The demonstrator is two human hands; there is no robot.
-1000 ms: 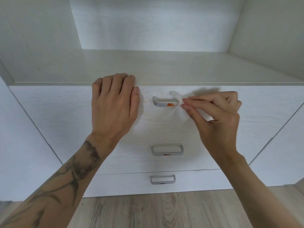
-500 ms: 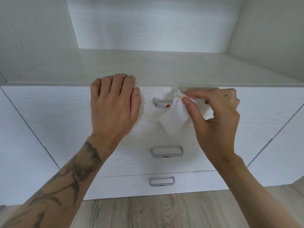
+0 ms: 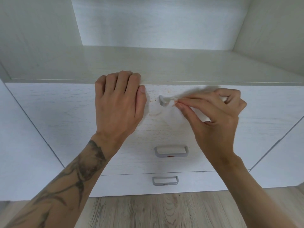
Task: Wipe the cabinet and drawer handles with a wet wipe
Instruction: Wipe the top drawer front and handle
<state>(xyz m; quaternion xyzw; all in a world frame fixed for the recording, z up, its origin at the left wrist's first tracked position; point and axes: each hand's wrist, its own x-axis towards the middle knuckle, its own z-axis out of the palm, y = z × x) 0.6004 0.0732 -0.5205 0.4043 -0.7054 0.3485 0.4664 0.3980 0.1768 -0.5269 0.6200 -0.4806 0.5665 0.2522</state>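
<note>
Lighting is soft, even and bright, with faint shadows under each hand. The wipe (image 3: pixel 212 91) is motion-blurred. Wide-angle distortion bends the cabinet (image 3: pixel 49 104) lines at the edges.

There is just one camera, worn on the person's head, and it looks forward and down at a white cabinet from very close. The top drawer front (image 3: pixel 65 112) fills the middle of the view, with the open shelf (image 3: pixel 164 63) above it, the wood floor (image 3: pixel 156 211) at the bottom edge, and the lines bend a bit because the lens is wide. Both arms come in from the bottom corners, the left hand (image 3: pixel 118 106) and the right hand (image 3: pixel 213 116) close up in the middle.
</note>
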